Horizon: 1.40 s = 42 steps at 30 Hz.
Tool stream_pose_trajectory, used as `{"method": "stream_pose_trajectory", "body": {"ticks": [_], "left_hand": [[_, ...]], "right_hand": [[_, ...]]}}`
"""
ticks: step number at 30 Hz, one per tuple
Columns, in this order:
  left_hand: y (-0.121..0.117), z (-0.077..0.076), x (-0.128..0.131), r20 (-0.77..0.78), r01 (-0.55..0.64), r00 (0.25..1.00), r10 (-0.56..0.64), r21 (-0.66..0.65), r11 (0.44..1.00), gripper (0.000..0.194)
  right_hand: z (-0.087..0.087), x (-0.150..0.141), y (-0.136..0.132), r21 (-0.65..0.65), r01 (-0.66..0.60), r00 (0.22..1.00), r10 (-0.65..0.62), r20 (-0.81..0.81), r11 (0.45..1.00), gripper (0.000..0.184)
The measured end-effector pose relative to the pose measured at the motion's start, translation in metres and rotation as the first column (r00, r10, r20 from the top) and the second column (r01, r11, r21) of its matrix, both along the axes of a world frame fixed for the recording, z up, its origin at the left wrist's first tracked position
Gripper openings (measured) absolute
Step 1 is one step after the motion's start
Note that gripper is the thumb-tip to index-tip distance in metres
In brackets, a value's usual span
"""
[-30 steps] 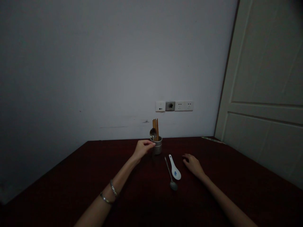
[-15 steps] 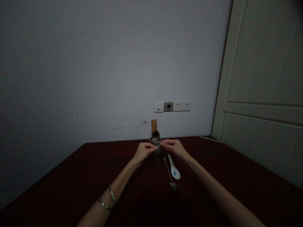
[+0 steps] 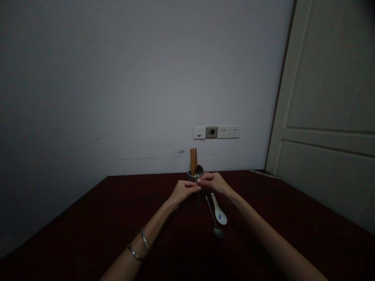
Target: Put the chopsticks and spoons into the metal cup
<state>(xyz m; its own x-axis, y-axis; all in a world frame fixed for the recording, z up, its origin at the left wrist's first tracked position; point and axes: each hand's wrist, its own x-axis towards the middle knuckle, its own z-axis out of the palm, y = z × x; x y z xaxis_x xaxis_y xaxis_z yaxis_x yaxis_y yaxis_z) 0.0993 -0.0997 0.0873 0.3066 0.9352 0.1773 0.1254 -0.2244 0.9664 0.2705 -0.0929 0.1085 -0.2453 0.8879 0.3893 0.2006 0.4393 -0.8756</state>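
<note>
In front of a small grey cup [image 3: 191, 178], my two hands meet at a metal spoon [image 3: 199, 170] whose bowl points up near the rim. My left hand [image 3: 186, 190] pinches low on the handle with thumb and fingers. Just above it, the fingertips of my right hand [image 3: 213, 182] are closed on the handle too. Most of the handle is hidden by my fingers. Several wooden chopsticks [image 3: 193, 160] stand upright in the cup. Nearer me lie a white ceramic spoon [image 3: 220, 214] with a blue mark and a long-handled metal spoon [image 3: 218, 232], side by side.
The dark red tabletop [image 3: 140, 218] reaches back to a pale wall [image 3: 131, 97]. Wall sockets [image 3: 228, 132] sit above the cup. On the right stands a panelled door [image 3: 328, 144]. A thin flat strip [image 3: 263, 174] lies at the table's back right.
My right fingertips have come in against the spoon handle, close to the left ones. The held spoon has shifted slightly right relative to the cup. The whole view has moved a little.
</note>
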Motion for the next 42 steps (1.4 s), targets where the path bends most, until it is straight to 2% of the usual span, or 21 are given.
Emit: {"method": "stream_pose_trajectory", "body": {"ticks": [2, 5, 9, 12, 14, 17, 24, 27, 32, 37, 42], "left_hand": [[0.004, -0.003, -0.003, 0.01, -0.021, 1.0, 0.021, -0.031, 0.999, 0.047], [0.014, -0.01, -0.009, 0.047, -0.114, 0.992, 0.113, 0.004, 0.994, 0.05], [0.04, -0.019, -0.016, 0.14, -0.283, 0.953, 0.269, 0.091, 0.955, 0.054], [0.063, -0.023, -0.016, 0.16, -0.372, 0.925, 0.346, 0.186, 0.909, 0.06], [0.079, -0.026, -0.011, 0.138, -0.388, 0.921, 0.364, 0.249, 0.887, 0.067], [0.097, -0.032, -0.001, 0.083, -0.371, 0.928, 0.363, 0.285, 0.884, 0.08], [0.113, -0.049, 0.02, 0.086, -0.362, 0.932, 0.352, 0.194, 0.912, 0.102], [0.115, -0.056, 0.022, 0.072, -0.353, 0.936, 0.345, 0.19, 0.916, 0.104], [0.122, -0.067, 0.024, 0.135, -0.283, 0.956, 0.26, 0.193, 0.94, 0.106], [0.127, -0.072, 0.026, 0.172, -0.283, 0.952, 0.254, 0.169, 0.944, 0.106], [0.128, -0.076, 0.029, 0.231, -0.268, 0.946, 0.228, 0.155, 0.951, 0.099]], "right_hand": [[0.002, 0.002, 0.011, -0.062, 0.047, 0.996, -0.051, -0.068, 0.997, 0.032], [0.014, 0.007, 0.036, -0.137, 0.149, 0.968, -0.173, -0.181, 0.979, 0.035], [0.032, 0.014, 0.074, -0.124, 0.327, 0.909, -0.348, -0.231, 0.937, 0.04], [0.035, 0.01, 0.096, -0.084, 0.395, 0.896, -0.404, -0.183, 0.915, 0.039], [0.03, 0.005, 0.107, -0.082, 0.395, 0.904, -0.403, -0.144, 0.915, 0.036], [0.016, -0.004, 0.121, -0.107, 0.372, 0.917, -0.383, -0.114, 0.922, 0.027], [-0.018, -0.014, 0.143, -0.177, 0.305, 0.943, -0.323, -0.083, 0.936, 0.019], [-0.03, -0.015, 0.147, -0.205, 0.267, 0.956, -0.285, -0.067, 0.942, 0.017], [-0.041, -0.016, 0.148, -0.227, 0.23, 0.969, -0.244, -0.036, 0.947, 0.017], [-0.044, -0.019, 0.151, -0.226, 0.255, 0.967, -0.251, 0.045, 0.94, 0.011], [-0.048, -0.023, 0.153, -0.202, 0.294, 0.953, -0.268, 0.144, 0.934, 0.016]]}}
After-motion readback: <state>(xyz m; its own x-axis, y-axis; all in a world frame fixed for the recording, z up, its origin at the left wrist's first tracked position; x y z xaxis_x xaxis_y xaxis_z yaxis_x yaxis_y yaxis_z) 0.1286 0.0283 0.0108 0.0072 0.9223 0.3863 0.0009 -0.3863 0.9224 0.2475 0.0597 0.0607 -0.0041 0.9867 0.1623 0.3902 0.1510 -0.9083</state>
